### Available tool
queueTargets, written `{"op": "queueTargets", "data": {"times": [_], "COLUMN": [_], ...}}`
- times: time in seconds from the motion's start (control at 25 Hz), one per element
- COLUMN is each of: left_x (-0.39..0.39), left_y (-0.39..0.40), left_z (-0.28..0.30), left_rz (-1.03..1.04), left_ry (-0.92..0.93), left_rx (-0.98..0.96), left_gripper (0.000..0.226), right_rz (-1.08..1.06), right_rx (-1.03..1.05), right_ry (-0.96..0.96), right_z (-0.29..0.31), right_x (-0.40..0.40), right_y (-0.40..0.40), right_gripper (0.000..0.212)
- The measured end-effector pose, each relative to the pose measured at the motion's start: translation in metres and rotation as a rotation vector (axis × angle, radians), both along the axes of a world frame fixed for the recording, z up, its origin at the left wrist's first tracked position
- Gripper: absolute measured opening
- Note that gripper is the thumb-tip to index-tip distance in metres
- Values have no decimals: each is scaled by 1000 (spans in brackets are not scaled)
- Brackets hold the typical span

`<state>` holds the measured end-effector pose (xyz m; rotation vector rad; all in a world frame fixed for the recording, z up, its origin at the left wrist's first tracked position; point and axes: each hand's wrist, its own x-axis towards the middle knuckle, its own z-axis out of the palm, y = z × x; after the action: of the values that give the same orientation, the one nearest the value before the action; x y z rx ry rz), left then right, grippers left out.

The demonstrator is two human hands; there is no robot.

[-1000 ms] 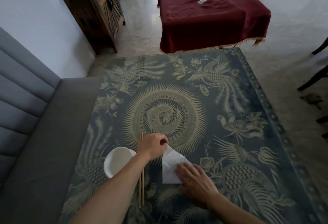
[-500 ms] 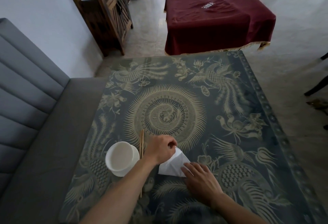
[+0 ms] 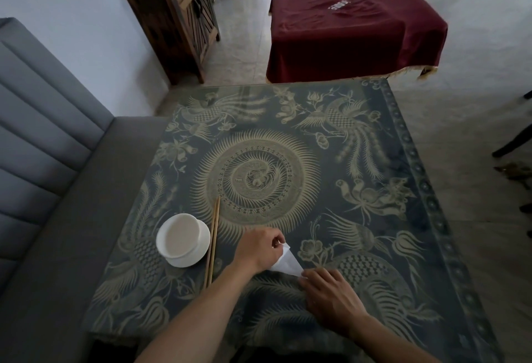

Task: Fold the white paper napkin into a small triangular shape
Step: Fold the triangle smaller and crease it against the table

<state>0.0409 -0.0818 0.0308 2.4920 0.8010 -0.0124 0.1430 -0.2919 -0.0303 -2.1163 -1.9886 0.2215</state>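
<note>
Your left hand (image 3: 257, 250) was curled into a loose fist at the near middle of the table, thumb and fingertips pinched on the upper corner of the white paper napkin (image 3: 285, 262). That napkin was already down to a small, narrow triangular wedge, lying on the dark blue tablecloth patterned with pale phoenixes and flowers (image 3: 374, 143), between your two hands. Your right hand (image 3: 331, 296) lay palm down just beside it, fingers spread and flat, with the fingertips (image 3: 305, 276) pressing the wedge's near lower corner to the cloth. It pinned the paper and did not grip it.

Only the head view was there to judge from. In it, a round white ceramic bowl on its white saucer (image 3: 184, 240) stood to the left of your left wrist, and a pair of pale wooden chopsticks (image 3: 213, 243) lay lengthwise between the bowl and your forearm, near the napkin but apart from it. Beyond your table a second table draped in dark red cloth (image 3: 351, 25) stood well clear.

By my reading you were on a late fold, perhaps the last: the shape was nearly made, and one corner was raised in your pinch. How many layers lay under your left palm I could not tell. The next move would call for laying that pinched corner down true to the edge while the right fingertips kept the wedge from sliding, then running a firm crease.
</note>
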Motion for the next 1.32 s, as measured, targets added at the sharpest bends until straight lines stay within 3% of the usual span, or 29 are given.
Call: {"op": "queueTargets", "data": {"times": [0.4,0.6,0.76,0.96,1.32], "left_x": [6,-1,-25,-55,-97], "left_y": [-45,-56,-45,-30,-7], "left_z": [-23,-30,-35,-38,-53], "left_rz": [35,-9,-10,-163,-404], "left_ry": [133,125,96,153,289], "left_rx": [-45,-101,88,278,261], "left_gripper": [19,33,25,41,71], "right_rz": [7,-16,-49,-146,-214], "right_rx": [-45,-47,-48,-34,-175], "right_ry": [32,29,30,29,-42], "right_z": [9,7,8,10,17], "right_x": [15,17,16,-1,-32], "right_y": [-35,-42,-41,-20,13], "right_gripper": [46,45,47,51,78]}}
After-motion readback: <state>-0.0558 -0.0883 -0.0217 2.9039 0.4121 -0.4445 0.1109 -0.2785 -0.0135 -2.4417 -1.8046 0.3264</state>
